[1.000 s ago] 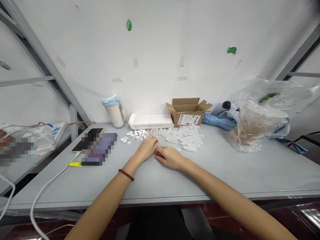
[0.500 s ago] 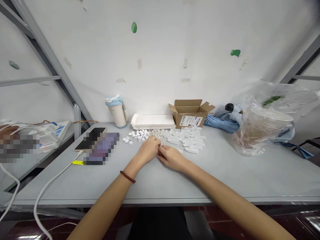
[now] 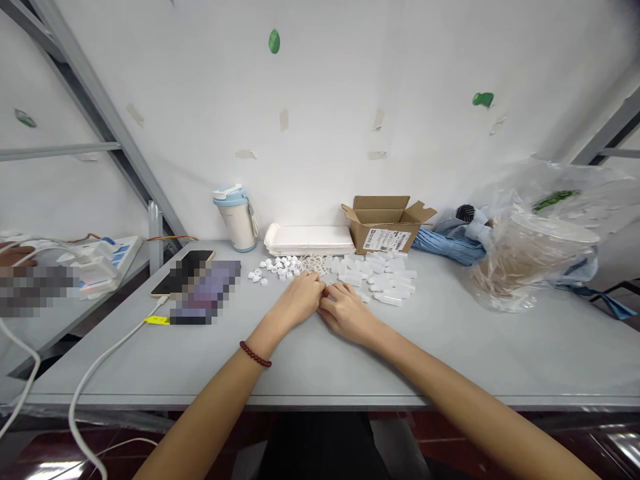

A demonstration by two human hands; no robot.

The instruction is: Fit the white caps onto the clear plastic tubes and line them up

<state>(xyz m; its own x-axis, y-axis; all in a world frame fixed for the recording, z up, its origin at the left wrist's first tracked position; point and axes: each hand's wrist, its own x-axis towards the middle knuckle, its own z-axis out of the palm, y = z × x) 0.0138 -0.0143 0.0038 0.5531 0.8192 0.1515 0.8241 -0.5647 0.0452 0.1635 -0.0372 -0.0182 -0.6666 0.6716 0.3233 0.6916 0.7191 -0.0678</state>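
Note:
My left hand [image 3: 302, 297] and my right hand [image 3: 349, 313] meet over the grey table, fingertips pressed together. Both are closed, and whatever is pinched between them is too small and hidden to name. Just beyond the left hand lie small white caps [image 3: 283, 267] in a loose group. A heap of little off-white pieces [image 3: 316, 263] sits straight behind the fingertips. Past the right hand, translucent plastic bottles [image 3: 385, 277] are spread in a pile, several lying on their sides.
Along the wall stand a cream tumbler with blue lid [image 3: 237, 220], stacked white trays [image 3: 310, 239] and an open cardboard box [image 3: 384, 230]. Two phones lie left, one a dark phone [image 3: 184, 272], beside a white cable [image 3: 107, 360]. A plastic-wrapped tub [image 3: 543, 253] stands right. Another person's hand [image 3: 15, 255] shows far left.
The camera view has shifted slightly. My right hand's fingers have moved a little and now lie more over the tips of the left; both hands stay together in the same place.

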